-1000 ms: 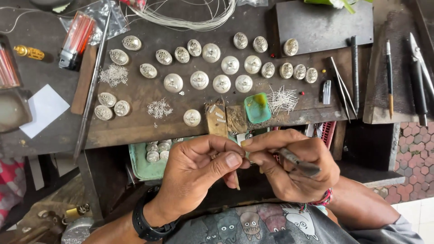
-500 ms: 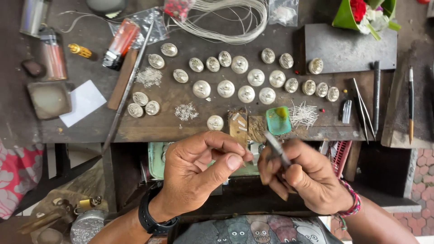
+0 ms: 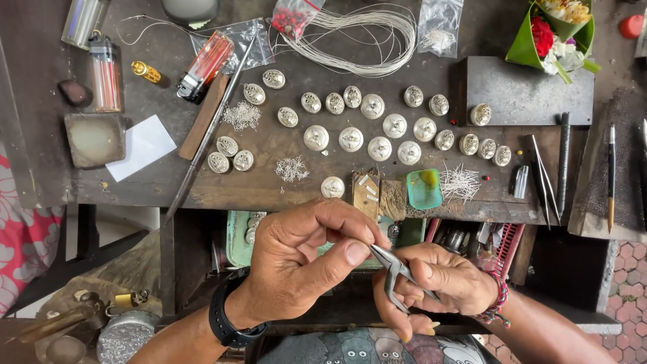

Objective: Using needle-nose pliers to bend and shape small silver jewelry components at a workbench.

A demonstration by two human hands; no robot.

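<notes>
two hands: both worked close together below the front edge of the workbench (image 3: 168, 182), at the 6 o'clock part of the view.
left hand: left hand (image 3: 303, 263), with a black wristwatch (image 3: 226, 317), had thumb and forefinger pinched together at the plier tips; whatever sat between them was too small to make out.
right hand: right hand (image 3: 438, 286), with a beaded bracelet (image 3: 497, 300), had its fingers wrapped and closed around the handles of the small pliers (image 3: 391, 269).
pliers: nose pointed toward 10 o'clock, tips meeting the left fingertips; the jaws looked shut, though the gripped piece was hidden.
work position: the piece lay at the meeting point of pliers and left fingertips, centre of the lower view.
step in hand: judged to be fine bending or closing of a tiny wire part held by hand against the tool.
next move: judged to call for a steady pinch, a small controlled twist of the pliers, and no loss of grip on the part.
bench stock: round silver domes (image 3: 350, 138) lay in rows at 12 o'clock from the hands.
wire: coil of pale wire (image 3: 364, 34) lay further toward 12 o'clock; cut wire bits (image 3: 291, 168) lay near the front edge.
dish: teal dish (image 3: 424, 189) sat at 1 o'clock from the hands.
</notes>
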